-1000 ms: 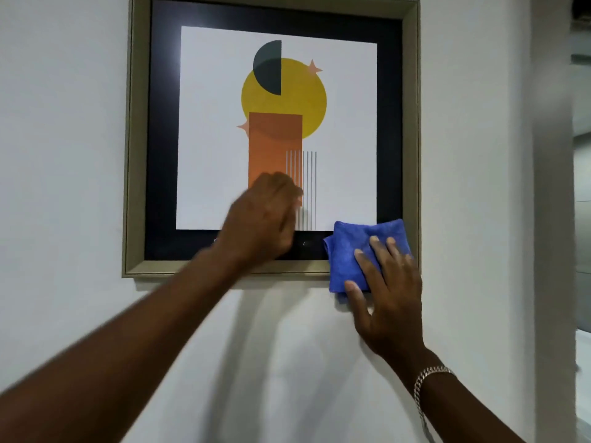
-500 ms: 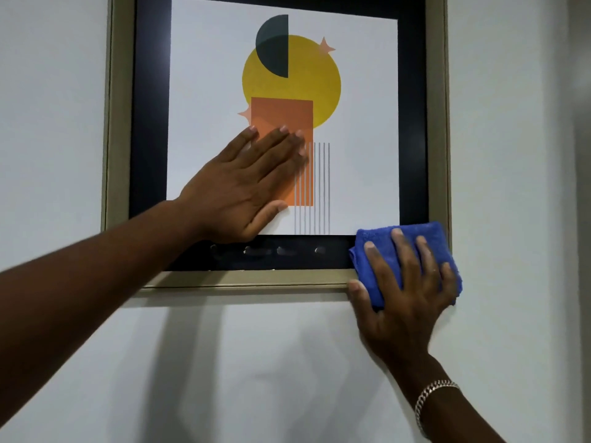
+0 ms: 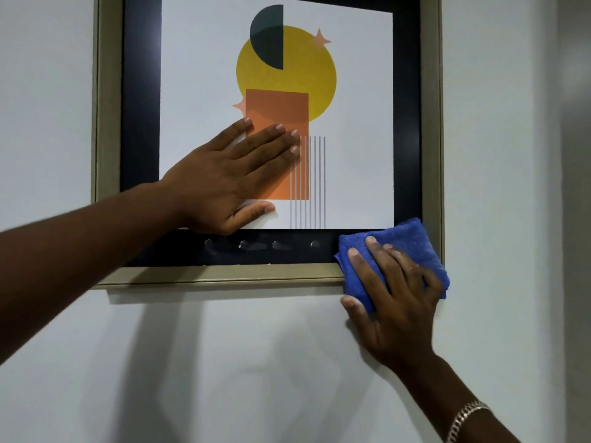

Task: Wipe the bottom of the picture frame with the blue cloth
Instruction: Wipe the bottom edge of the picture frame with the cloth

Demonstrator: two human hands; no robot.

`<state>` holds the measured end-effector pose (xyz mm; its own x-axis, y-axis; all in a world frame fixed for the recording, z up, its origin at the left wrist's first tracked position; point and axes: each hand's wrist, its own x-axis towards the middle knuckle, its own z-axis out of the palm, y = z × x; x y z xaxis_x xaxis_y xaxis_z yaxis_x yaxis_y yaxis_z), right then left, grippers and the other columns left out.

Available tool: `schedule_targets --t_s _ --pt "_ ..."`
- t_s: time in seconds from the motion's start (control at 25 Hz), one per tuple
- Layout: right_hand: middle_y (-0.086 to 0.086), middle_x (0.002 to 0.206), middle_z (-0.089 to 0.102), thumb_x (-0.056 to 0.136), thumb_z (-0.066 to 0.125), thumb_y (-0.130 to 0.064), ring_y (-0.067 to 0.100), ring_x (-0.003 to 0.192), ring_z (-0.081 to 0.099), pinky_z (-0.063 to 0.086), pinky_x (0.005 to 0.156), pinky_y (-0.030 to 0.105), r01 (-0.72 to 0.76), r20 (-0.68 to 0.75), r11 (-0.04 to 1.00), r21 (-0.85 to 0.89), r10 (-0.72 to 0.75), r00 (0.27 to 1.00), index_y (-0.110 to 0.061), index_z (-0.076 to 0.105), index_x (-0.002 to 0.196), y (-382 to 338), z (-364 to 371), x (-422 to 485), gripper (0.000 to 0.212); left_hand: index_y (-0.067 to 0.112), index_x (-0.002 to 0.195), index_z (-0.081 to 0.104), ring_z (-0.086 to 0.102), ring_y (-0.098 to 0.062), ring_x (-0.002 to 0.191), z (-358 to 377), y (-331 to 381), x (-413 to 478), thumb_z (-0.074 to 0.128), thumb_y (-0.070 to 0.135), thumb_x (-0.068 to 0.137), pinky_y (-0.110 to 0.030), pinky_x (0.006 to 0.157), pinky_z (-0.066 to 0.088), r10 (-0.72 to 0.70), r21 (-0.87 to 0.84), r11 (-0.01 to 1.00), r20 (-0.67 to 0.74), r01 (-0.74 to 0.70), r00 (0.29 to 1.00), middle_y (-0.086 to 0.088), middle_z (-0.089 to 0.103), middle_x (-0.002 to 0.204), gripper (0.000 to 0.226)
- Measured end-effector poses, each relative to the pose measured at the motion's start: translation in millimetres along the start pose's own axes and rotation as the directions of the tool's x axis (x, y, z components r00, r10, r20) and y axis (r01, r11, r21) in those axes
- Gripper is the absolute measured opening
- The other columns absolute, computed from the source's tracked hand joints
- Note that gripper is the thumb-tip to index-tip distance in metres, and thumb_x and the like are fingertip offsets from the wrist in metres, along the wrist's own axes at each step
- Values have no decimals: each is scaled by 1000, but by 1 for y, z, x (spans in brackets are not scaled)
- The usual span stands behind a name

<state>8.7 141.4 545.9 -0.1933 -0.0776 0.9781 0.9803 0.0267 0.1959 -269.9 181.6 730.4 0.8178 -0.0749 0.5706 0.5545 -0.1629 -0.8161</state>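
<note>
A picture frame (image 3: 224, 274) with a dull gold rim and black inner border hangs on a white wall, holding an abstract print. My left hand (image 3: 230, 177) lies flat on the glass, fingers spread over the lower middle of the print. A folded blue cloth (image 3: 412, 241) covers the frame's bottom right corner. My right hand (image 3: 390, 302) presses the cloth against that corner, fingers on top and thumb below the frame's lower edge. Several fingertip smudges (image 3: 259, 245) show on the black border left of the cloth.
The white wall (image 3: 256, 362) spreads below and on both sides of the frame. A vertical wall corner (image 3: 563, 219) runs down the right side. A metal bracelet (image 3: 468, 417) sits on my right wrist.
My left hand went from a loose fist at the frame's bottom up to a flat palm on the glass. The cloth and right hand slid right onto the bottom right corner. The view drew closer.
</note>
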Motion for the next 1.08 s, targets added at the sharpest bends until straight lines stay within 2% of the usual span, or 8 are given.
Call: schedule_targets --t_s 0.08,0.16,0.28,0.44,0.64,0.84,1.0,1.08 --pt "5 143 55 98 35 -55 27 132 49 30 106 56 73 20 996 -59 -71 997 -24 53 135 20 -7 -3 52 12 155 7 6 -27 153 1 1 -1 16 55 96 -53 123 14 -9 4 1000 -6 9 1000 -12 9 165 73" --pt "5 144 55 98 34 -54 28 136 45 26 110 61 5 2 995 -102 -5 1000 -26 52 136 24 -4 2 51 12 155 7 6 -27 153 4 2 -1 16 55 96 -53 123 14 -11 12 1000 -19 11 1000 -12 9 165 73" --pt "3 147 51 98 31 -57 26 139 41 27 108 55 -96 -20 995 -35 95 995 -30 48 139 -15 5 10 52 12 155 6 6 -27 153 4 2 -1 16 55 96 -53 123 14 -15 8 1000 -20 15 1000 -12 8 165 74" --pt "3 148 50 98 35 -56 23 138 44 33 104 51 3 36 999 -40 -1 999 -25 49 139 -5 -2 1 54 12 155 5 5 -28 153 1 1 1 16 56 96 -54 123 14 -5 -21 1000 -8 4 1000 -12 8 165 74" --pt "5 149 49 98 28 -57 26 142 37 23 112 55 -186 -15 981 -51 185 983 -26 47 139 -12 2 4 55 12 155 7 7 -27 153 5 2 0 16 57 96 -53 124 14 -18 -7 1000 -36 18 999 -12 9 165 75" --pt "1 151 46 99 31 -56 22 143 37 22 115 51 -17 58 1000 -5 17 998 -26 45 141 -34 4 2 54 12 155 7 6 -28 153 4 1 0 15 58 96 -53 124 13 -14 -37 999 -29 13 999 -12 9 165 76" --pt "3 150 47 99 27 -53 25 145 33 17 117 55 -319 -20 947 -21 319 948 -25 47 139 -39 6 4 53 12 155 8 7 -28 153 7 2 -2 17 58 95 -53 124 13 -31 -27 999 -46 30 998 -12 10 165 76" --pt "3 150 48 101 26 -50 23 145 33 17 118 53 -323 -8 945 47 324 946 -24 48 139 -73 11 15 51 11 155 10 8 -29 153 5 1 -1 17 58 95 -53 124 13 -31 -44 999 -42 29 999 -13 11 165 76"
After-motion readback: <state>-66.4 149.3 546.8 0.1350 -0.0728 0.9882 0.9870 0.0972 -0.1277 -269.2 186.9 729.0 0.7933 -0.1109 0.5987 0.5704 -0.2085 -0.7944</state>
